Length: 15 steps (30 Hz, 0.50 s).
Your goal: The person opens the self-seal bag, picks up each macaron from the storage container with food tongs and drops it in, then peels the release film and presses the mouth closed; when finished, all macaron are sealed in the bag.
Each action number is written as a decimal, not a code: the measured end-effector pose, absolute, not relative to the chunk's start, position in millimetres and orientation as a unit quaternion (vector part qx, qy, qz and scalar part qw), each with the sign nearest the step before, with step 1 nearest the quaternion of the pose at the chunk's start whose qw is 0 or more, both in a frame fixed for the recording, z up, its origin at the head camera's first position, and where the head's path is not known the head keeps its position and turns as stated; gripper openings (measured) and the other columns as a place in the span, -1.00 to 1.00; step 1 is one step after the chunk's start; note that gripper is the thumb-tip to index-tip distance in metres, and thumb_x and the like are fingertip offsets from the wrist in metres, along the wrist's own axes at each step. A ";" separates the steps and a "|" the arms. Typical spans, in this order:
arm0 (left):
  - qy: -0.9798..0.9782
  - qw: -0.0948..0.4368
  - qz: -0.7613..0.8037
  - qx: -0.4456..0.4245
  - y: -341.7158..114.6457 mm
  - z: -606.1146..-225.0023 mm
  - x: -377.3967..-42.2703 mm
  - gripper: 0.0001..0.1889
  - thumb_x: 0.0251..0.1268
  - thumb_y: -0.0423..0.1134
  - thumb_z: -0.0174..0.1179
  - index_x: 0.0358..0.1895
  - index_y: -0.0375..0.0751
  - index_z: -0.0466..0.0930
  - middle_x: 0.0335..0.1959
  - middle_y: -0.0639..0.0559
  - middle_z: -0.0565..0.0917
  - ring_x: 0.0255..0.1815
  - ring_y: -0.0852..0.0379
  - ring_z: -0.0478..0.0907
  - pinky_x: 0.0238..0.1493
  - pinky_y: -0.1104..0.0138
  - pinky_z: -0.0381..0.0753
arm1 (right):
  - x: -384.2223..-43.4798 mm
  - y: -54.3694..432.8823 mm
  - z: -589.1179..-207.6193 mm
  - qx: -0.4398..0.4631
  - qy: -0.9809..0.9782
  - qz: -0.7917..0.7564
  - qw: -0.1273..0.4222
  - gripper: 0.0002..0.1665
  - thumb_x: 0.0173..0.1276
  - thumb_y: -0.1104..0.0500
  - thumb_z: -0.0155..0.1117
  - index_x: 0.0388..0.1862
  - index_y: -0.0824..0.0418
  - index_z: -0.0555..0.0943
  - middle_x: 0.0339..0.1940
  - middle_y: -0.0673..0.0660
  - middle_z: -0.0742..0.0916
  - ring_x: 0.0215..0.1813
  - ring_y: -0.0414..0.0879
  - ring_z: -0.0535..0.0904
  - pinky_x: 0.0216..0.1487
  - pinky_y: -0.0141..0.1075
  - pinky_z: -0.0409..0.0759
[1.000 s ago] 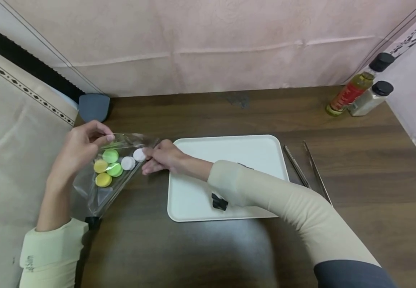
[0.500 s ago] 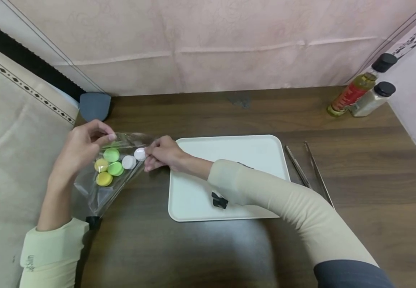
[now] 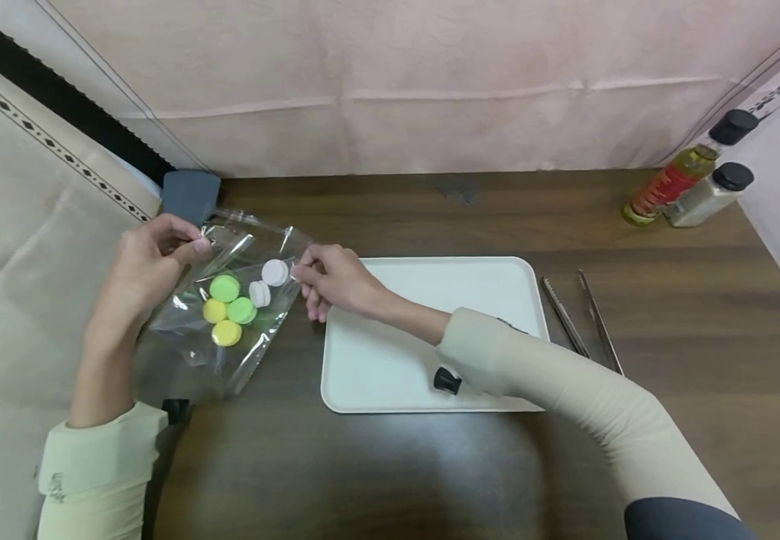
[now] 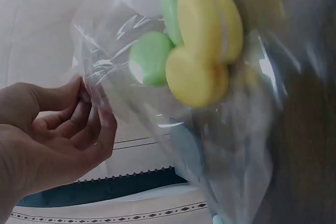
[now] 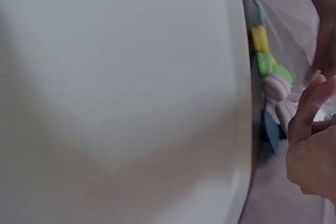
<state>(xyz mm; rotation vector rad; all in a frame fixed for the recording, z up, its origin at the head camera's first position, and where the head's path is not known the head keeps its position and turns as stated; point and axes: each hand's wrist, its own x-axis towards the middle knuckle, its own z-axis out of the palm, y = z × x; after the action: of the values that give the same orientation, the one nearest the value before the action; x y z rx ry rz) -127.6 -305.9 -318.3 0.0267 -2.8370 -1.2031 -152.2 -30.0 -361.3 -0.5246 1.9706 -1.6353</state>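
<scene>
A clear plastic bag [image 3: 211, 352] hangs between both hands above the left of the table. Inside it lie several macarons: yellow [image 3: 226, 333], green [image 3: 225, 287] and white [image 3: 274, 272]. The left wrist view shows a yellow macaron [image 4: 210, 24] with a pale layer on its edge. My left hand [image 3: 143, 266] pinches the bag's upper left edge between thumb and fingers. At the right edge, beside a white macaron, my right hand [image 3: 339, 281] pinches the plastic. In the right wrist view, the right hand [image 5: 315, 145] partly hides the bag.
A white tray [image 3: 376, 375] lies under my right forearm. Metal tongs [image 3: 568, 322] rest at its right. An oil bottle [image 3: 670, 184] and a black-capped jar [image 3: 710, 196] stand back right. A blue-grey flat-ended thing [image 3: 190, 195] is at the back left.
The bag has been drawn wider and raised, and its macarons now sit farther right. My right hand has moved right and slightly up with its edge; the left hand has barely moved.
</scene>
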 end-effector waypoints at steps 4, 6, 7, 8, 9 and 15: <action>-0.884 0.060 -0.463 0.027 -305.7 -316.4 -127.1 -0.96 0.63 -0.44 0.24 -0.04 -0.37 0.62 -0.40 0.47 0.67 -0.33 0.43 0.66 -0.25 0.61 0.60 | -156.8 -12.7 -352.6 -0.220 0.761 -0.571 0.216 -0.78 0.76 0.26 0.18 -0.13 0.38 0.61 -0.35 0.37 0.74 -0.61 -0.10 0.70 -0.48 -0.16 0.76; -0.860 0.072 -0.504 0.033 -306.8 -315.7 -126.1 -0.96 0.61 -0.47 0.24 -0.10 -0.30 0.65 -0.41 0.40 0.71 -0.35 0.41 0.69 -0.24 0.61 0.64 | -159.5 -5.3 -347.8 -0.232 0.775 -0.557 0.189 -0.78 0.75 0.26 0.19 -0.14 0.39 0.61 -0.38 0.33 0.73 -0.62 -0.10 0.70 -0.48 -0.15 0.75; -0.846 0.074 -0.527 0.035 -307.3 -315.3 -125.3 -0.93 0.60 -0.48 0.25 -0.12 -0.27 0.67 -0.41 0.36 0.73 -0.36 0.40 0.71 -0.24 0.59 0.66 | -160.5 -2.0 -345.5 -0.238 0.780 -0.551 0.178 -0.78 0.75 0.26 0.20 -0.13 0.41 0.62 -0.39 0.31 0.73 -0.62 -0.09 0.70 -0.47 -0.12 0.76; -0.826 0.073 -0.558 0.034 -308.0 -315.0 -124.5 -0.90 0.58 -0.50 0.26 -0.14 -0.25 0.68 -0.40 0.30 0.75 -0.36 0.37 0.73 -0.23 0.57 0.69 | -161.0 0.9 -343.1 -0.244 0.784 -0.545 0.169 -0.79 0.74 0.26 0.21 -0.11 0.41 0.63 -0.40 0.30 0.73 -0.62 -0.07 0.70 -0.46 -0.09 0.76; -0.812 0.072 -0.578 0.033 -308.2 -314.6 -123.8 -0.90 0.57 -0.50 0.27 -0.16 -0.25 0.68 -0.39 0.26 0.76 -0.36 0.34 0.74 -0.22 0.56 0.71 | -161.2 3.6 -340.9 -0.249 0.788 -0.539 0.162 -0.80 0.74 0.26 0.22 -0.10 0.40 0.64 -0.42 0.30 0.74 -0.62 -0.06 0.71 -0.45 -0.06 0.77; -0.756 0.067 -0.651 0.026 -303.7 -309.8 -118.5 -0.96 0.53 -0.49 0.32 -0.16 -0.33 0.68 -0.34 0.11 0.79 -0.33 0.24 0.76 -0.17 0.50 0.76 | -156.7 15.1 -329.6 -0.249 0.768 -0.564 0.173 -0.84 0.73 0.27 0.21 -0.01 0.40 0.63 -0.44 0.27 0.82 -0.55 0.02 0.81 -0.31 -0.05 0.83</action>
<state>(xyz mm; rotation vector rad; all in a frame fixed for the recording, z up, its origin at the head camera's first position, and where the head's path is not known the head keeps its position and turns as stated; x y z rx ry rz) -118.5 -303.7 -309.8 0.0769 -2.2772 -1.9616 -156.7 15.1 -329.6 -0.7056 2.1777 -1.6000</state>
